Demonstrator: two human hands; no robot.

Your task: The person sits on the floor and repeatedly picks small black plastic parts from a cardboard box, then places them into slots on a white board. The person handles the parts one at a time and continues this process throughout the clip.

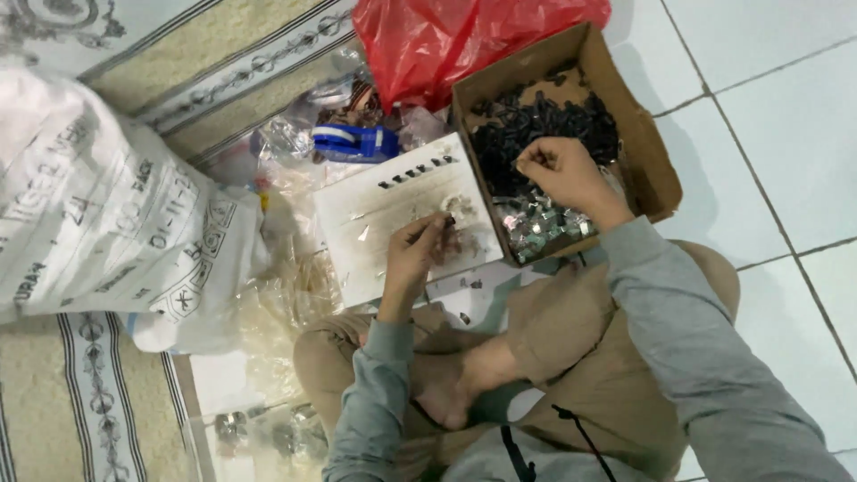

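I sit cross-legged on the floor. My left hand (418, 254) pinches a small dark part over a white board (375, 223), where a short row of small black parts (418, 174) lies near the far edge. My right hand (561, 172) reaches into a cardboard box (656, 165), fingers closed over the heap of small black parts (544, 120). In the box's near end lie several shiny metal pieces (536, 228). Whether the right fingers hold a piece I cannot tell.
A red plastic bag (446, 40) lies behind the box. A blue tape dispenser (357, 143) and clear plastic bags (295, 295) sit left of the board. A big white printed sack (98, 205) rests on a patterned rug (54, 402). White floor tiles (786, 116) spread to the right.
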